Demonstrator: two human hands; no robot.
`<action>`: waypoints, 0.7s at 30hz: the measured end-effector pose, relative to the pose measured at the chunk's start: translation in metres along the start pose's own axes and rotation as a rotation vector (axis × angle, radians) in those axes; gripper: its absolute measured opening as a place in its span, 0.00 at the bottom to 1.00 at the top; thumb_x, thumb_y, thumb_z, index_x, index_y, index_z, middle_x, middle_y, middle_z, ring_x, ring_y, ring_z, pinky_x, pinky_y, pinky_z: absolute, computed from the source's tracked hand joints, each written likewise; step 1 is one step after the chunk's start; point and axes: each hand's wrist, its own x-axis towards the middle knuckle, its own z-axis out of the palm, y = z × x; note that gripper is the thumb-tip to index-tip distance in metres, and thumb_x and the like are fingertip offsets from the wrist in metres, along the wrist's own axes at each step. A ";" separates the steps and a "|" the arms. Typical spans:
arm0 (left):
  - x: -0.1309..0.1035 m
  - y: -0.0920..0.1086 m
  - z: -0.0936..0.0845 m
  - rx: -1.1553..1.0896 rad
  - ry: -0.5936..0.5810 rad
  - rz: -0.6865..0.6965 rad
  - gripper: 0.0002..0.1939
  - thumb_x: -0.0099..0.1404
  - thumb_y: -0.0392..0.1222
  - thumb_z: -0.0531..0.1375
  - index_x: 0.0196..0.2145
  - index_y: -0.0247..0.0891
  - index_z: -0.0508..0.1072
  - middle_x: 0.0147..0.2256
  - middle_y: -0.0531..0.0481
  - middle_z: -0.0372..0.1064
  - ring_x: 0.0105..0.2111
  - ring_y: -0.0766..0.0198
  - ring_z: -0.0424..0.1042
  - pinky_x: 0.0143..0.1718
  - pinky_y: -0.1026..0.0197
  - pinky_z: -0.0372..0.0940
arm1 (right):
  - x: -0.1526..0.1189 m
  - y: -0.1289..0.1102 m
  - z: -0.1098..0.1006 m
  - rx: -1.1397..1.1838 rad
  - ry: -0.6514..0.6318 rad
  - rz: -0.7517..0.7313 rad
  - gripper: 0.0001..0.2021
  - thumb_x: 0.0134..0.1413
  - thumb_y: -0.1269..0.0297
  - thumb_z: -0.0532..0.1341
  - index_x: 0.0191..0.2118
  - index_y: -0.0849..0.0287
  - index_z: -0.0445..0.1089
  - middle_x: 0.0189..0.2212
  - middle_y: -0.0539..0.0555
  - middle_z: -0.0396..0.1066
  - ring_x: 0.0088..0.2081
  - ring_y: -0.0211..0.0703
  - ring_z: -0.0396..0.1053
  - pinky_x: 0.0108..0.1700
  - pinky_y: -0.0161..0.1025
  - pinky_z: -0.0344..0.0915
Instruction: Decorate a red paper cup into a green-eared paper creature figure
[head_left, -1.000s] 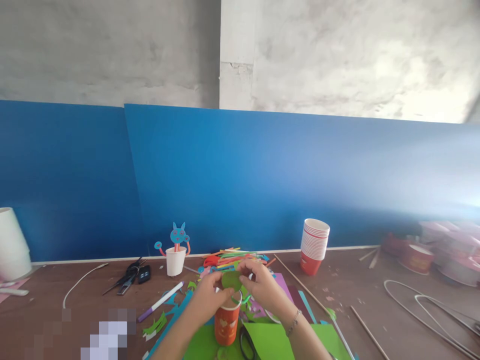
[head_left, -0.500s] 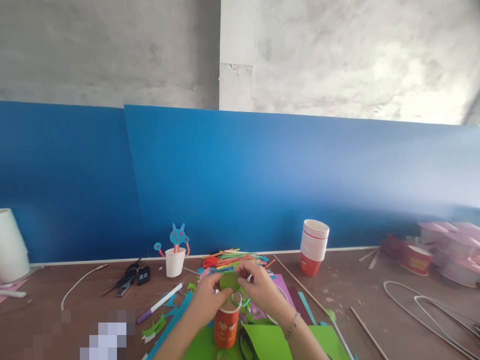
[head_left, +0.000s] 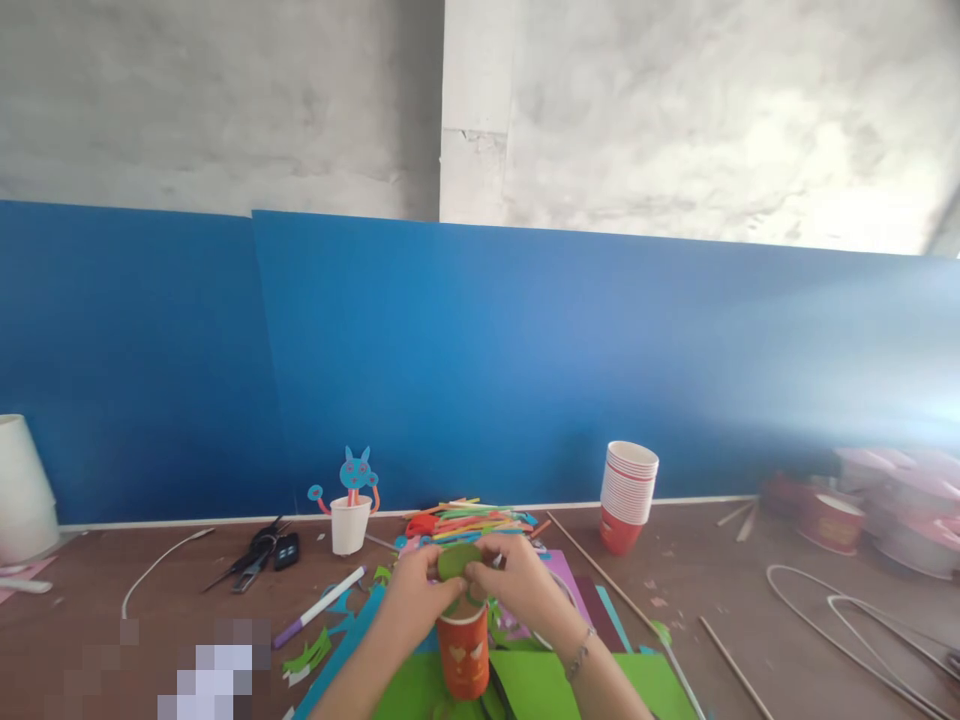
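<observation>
My left hand point(head_left: 415, 592): fingers pinching the green disc point(head_left: 457, 562) | my right hand point(head_left: 519, 580): fingers clamping its opposite edge | I'm holding it over the red cup point(head_left: 464, 660), standing on green paper point(head_left: 541, 685)

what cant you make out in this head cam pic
- Inside of the red cup: mostly hidden in the head view by the left hand and right hand at its rim.
- White cups: cut off by the head view's left edge.
- Pink tubs: blurred, head view, far right.
- Whatever lies bottom left, head view: hidden by pixelation.
</observation>
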 end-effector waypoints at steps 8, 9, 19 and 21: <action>-0.002 0.007 -0.006 -0.013 -0.052 0.011 0.08 0.49 0.41 0.60 0.28 0.35 0.71 0.25 0.49 0.71 0.29 0.58 0.70 0.30 0.61 0.61 | -0.003 0.002 -0.001 0.033 0.004 0.009 0.06 0.42 0.72 0.57 0.23 0.59 0.70 0.20 0.48 0.70 0.23 0.39 0.65 0.27 0.34 0.58; -0.004 0.010 -0.008 0.000 -0.057 0.028 0.09 0.51 0.43 0.60 0.28 0.35 0.72 0.26 0.49 0.71 0.30 0.58 0.70 0.31 0.60 0.61 | -0.003 0.002 -0.002 0.048 0.004 0.007 0.06 0.41 0.73 0.56 0.22 0.58 0.69 0.19 0.48 0.70 0.23 0.39 0.65 0.27 0.34 0.59; -0.010 0.020 -0.007 0.082 -0.012 0.136 0.09 0.55 0.44 0.57 0.23 0.36 0.70 0.25 0.51 0.66 0.31 0.58 0.64 0.33 0.60 0.58 | -0.006 -0.007 -0.006 0.137 -0.044 0.032 0.05 0.43 0.70 0.61 0.20 0.59 0.68 0.19 0.49 0.71 0.24 0.41 0.69 0.29 0.37 0.64; -0.010 0.021 -0.006 0.073 -0.008 0.136 0.09 0.55 0.44 0.57 0.22 0.36 0.70 0.24 0.51 0.65 0.30 0.59 0.64 0.33 0.60 0.58 | -0.006 -0.005 -0.006 0.185 -0.072 0.026 0.04 0.44 0.69 0.62 0.23 0.60 0.70 0.20 0.50 0.72 0.24 0.42 0.69 0.29 0.37 0.64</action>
